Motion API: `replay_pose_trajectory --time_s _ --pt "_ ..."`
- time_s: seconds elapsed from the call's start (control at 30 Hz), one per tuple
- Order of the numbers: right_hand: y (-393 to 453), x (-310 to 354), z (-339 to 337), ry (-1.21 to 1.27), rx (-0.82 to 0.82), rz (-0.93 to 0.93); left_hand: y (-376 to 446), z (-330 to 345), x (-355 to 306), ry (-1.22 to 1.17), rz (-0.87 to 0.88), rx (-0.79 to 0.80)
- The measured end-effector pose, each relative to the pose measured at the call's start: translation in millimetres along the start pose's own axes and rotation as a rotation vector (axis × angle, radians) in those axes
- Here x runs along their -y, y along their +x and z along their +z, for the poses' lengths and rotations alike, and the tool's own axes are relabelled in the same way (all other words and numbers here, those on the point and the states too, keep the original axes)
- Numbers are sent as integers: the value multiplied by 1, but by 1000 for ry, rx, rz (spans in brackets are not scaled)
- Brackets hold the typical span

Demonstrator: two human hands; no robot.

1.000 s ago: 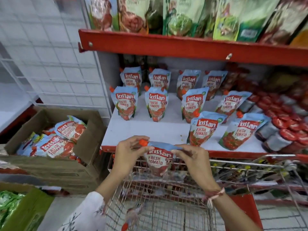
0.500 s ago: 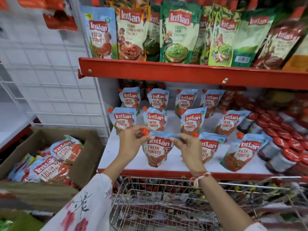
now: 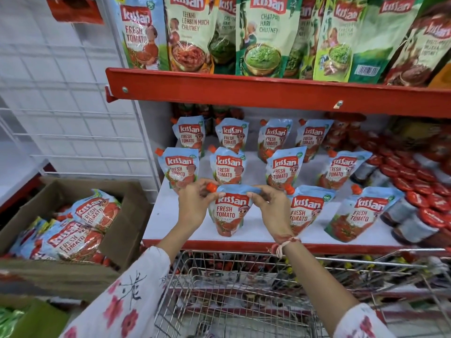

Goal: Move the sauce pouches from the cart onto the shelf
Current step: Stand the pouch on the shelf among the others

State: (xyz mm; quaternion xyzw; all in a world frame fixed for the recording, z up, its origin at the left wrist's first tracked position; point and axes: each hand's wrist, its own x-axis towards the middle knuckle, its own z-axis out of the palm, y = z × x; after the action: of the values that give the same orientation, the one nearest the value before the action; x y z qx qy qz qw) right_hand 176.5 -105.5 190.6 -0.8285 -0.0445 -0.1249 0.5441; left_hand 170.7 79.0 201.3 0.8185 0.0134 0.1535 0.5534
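A pouch (image 3: 229,211) is held upright at the front of the shelf (image 3: 166,215), its base on or just above the white board; which cannot be told. Its top corners are pinched: the left hand (image 3: 194,206) grips the corner by the orange cap, the right hand (image 3: 269,208) the opposite corner. The fingers (image 3: 253,194) of both hands are closed narrowly on the top seam.

On the shelf, ten more pouches of the same kind are stood in rows. Four are placed at the back, toward 12 o'clock of the held pouch, four in the middle row, and two in the front row at 3 o'clock, the nearer one (image 3: 306,211) just beside the right hand. Red-lidded jars (image 3: 415,198) are packed on the shelf's right part.

At 6 o'clock, below the shelf edge, a wire cart (image 3: 244,296) is seen; its contents cannot be made out through the mesh. At 9 o'clock a cardboard box (image 3: 117,240) is set open, and more tomato pouches (image 3: 80,230) are heaped in it, lying flat. On the upper shelf (image 3: 268,91), at 12 o'clock, taller chutney pouches (image 3: 263,35) are stood side by side.
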Motion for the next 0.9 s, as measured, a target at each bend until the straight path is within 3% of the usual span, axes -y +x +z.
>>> replay_pose_trajectory --time_s 0.57,0.77,0.9 --pt "-19 7 10 -49 -89 28 -30 -10 6 -7 -37 -23" --pt "-84 6 24 -236 -239 -262 -90 -22 30 -13 -150 -70" --pt "-128 -14 38 -312 -45 -380 -132 -28 59 92 -208 -2"
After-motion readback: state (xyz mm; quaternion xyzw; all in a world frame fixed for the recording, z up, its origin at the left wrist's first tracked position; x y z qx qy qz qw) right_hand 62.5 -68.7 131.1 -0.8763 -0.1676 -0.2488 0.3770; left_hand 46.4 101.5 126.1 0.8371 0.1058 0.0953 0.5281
